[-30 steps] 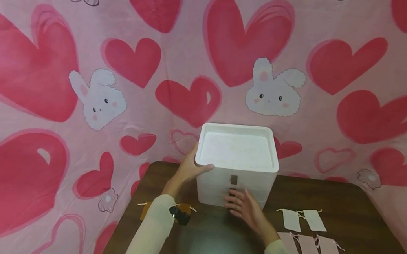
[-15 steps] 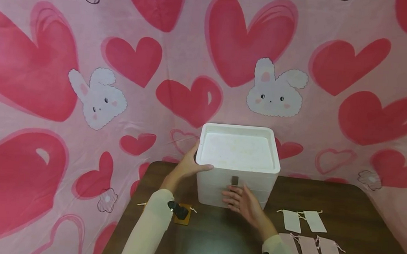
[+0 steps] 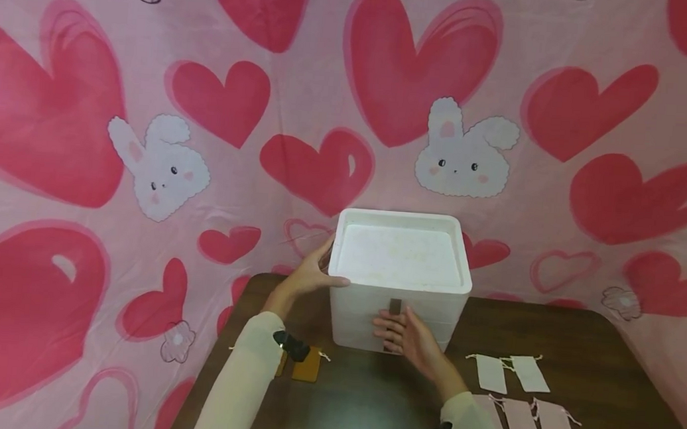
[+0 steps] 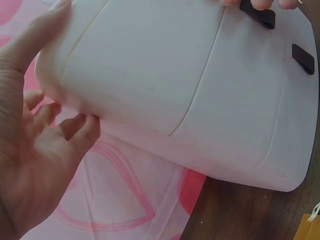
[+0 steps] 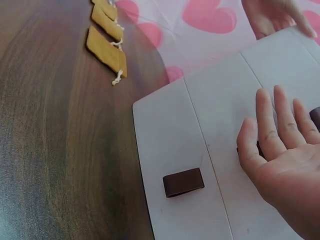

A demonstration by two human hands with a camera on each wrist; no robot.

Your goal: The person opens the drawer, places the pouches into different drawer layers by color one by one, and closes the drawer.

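A white box of stacked drawers [image 3: 349, 311] with a recessed top stands at the table's back. My left hand [image 3: 309, 275] holds its left front corner, the thumb on the front top edge and fingers against the side. In the left wrist view, the bent fingertips [image 4: 90, 122] touch the box wall. My right hand [image 3: 418, 343] is before the drawer fronts, fingers fairly straight and pointing left. Behind its fingers in the right wrist view, the middle dark brown pull tab is mostly hidden; whether they touch it I cannot tell. The bottom pull tab [image 5: 183, 182] shows fully.
Orange drawstring pouches [image 3: 307, 365] lie left of the box, partly behind my left forearm. To the right are two white pouches [image 3: 491, 374] and, nearer, three pink pouches [image 3: 522, 421] on the dark wooden table [image 3: 608, 366]. A pink heart-patterned cloth [image 3: 303, 105] hangs behind.
My right hand has shifted slightly left along the drawer fronts. My left forearm has moved a little left, uncovering more of an orange pouch. The box shows no clear movement.
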